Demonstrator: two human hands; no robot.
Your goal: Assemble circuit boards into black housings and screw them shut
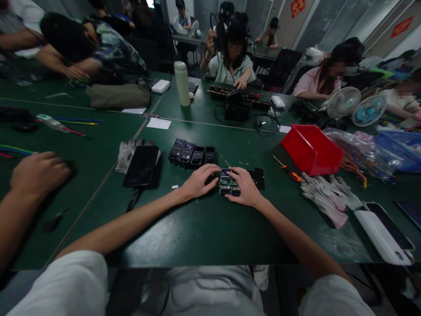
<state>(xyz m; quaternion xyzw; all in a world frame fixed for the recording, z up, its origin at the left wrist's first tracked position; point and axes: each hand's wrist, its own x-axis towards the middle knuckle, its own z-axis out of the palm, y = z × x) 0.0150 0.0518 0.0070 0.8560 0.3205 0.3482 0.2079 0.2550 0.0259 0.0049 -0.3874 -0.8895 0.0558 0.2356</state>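
A small green circuit board [225,181] with a dark display and blue-and-metal connectors along its near edge lies in front of me. My right hand [245,186] spans it from the right, fingers at its far edge and thumb at the near one. At the board's left edge is my left hand [199,182], curved with thumb and fingers apart; whether the fingertips touch the board I cannot tell. A flat black plate [259,178] lies partly behind my right hand. Several black plastic modules [191,152] stand in a row beyond my left hand.
Left are a black phone [141,166] and a grey glove [126,156]; another person's hand [41,175] rests farther left. Right are an orange-handled screwdriver [291,173], a red bin [312,149], gloves [325,197] and a white power bank [379,237]. A bottle [182,83] stands beyond.
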